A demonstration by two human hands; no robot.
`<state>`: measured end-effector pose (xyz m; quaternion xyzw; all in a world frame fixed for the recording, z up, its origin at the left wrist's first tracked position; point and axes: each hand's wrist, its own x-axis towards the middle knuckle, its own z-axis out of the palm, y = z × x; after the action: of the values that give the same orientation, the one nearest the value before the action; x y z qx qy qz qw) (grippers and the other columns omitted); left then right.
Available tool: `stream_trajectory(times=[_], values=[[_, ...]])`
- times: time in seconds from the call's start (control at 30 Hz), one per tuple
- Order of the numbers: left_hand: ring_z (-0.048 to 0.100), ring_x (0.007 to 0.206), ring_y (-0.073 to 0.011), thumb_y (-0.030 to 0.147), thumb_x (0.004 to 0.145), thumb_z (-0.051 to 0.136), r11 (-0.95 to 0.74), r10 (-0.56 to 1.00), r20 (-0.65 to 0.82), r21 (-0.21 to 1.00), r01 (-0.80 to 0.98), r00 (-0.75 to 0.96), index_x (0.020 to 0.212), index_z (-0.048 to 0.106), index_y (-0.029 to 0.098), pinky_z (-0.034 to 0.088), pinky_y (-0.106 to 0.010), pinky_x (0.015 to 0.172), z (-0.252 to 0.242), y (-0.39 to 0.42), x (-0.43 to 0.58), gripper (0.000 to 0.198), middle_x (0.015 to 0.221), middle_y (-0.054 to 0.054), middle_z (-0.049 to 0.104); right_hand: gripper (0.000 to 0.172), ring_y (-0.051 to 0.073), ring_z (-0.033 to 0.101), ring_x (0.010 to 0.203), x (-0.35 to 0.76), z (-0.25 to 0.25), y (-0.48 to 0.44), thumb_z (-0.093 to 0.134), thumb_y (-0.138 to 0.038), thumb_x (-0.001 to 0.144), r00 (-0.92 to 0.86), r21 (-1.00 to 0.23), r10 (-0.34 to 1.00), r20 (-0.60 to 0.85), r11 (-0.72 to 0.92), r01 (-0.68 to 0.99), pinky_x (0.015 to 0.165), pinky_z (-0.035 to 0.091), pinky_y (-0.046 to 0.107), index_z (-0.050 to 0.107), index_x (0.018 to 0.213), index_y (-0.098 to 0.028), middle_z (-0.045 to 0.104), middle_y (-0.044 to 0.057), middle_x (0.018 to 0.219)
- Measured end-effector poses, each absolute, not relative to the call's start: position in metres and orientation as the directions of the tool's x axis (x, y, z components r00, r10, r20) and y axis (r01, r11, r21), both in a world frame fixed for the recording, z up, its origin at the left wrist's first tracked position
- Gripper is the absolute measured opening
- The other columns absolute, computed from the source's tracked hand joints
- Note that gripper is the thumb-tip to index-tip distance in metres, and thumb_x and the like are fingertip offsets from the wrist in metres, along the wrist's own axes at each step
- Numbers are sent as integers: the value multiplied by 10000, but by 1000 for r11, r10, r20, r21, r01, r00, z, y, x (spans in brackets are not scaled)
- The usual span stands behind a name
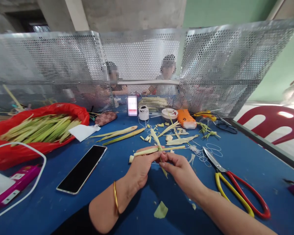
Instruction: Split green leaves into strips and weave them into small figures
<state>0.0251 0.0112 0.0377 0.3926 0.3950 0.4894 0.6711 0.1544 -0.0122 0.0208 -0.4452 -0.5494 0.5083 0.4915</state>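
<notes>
Pale green leaf strips [147,151], crossed at a small knot, lie between my two hands above the blue table. My left hand [144,163], with a gold bangle at the wrist, pinches them from the left. From the right, my right hand [175,166] closes its fingertips at the same crossing. One strip points up, one reaches right, and a tip hangs below my fingers. Loose white thread [198,151] and scissors [221,168] with one yellow and one red handle lie right of my hands. Cut leaf pieces [182,140] are scattered just beyond.
A red bag [84,111] of leaves, a black-screened phone [82,169] and a purple power strip [17,182] are at left. Thread spool [143,114], tape roll [169,114], orange packet [186,118] and glue gun [207,115] stand before a perforated metal screen [142,49]; two people sit behind it.
</notes>
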Motion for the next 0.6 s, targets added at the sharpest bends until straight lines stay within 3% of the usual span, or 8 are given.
stream_trajectory(times=[0.23,0.4,0.5,0.6], values=[[626,663,-134,149,600,772,342,936,-274,856,-387,220,871,725,110,482,-223,650,35,12,26,278,705,-48,695,157,121,398,593,157,11,-7,614,-265,737,-154,-989,985,72,90,113,584,328,251,546,618,-187,490,-44,597],[587,579,-125,150,636,731,349,934,-282,850,-395,219,923,694,125,426,-210,512,28,12,28,290,653,-25,660,168,133,465,583,157,12,-9,570,-268,779,-223,-971,972,67,115,208,582,349,253,575,629,-192,557,-23,622],[604,618,-133,171,655,720,356,931,-298,871,-339,210,924,695,141,448,-226,564,28,16,25,271,682,-25,667,237,136,477,547,160,21,-13,536,-287,813,-226,-927,971,70,147,344,545,332,252,521,591,-205,557,-16,601],[627,731,-147,179,669,705,252,955,-222,957,-144,197,897,728,152,457,-237,675,37,17,21,231,750,-40,698,281,142,436,541,170,34,-14,569,-382,828,-71,-750,961,266,253,611,529,275,266,529,605,-217,523,-14,566]])
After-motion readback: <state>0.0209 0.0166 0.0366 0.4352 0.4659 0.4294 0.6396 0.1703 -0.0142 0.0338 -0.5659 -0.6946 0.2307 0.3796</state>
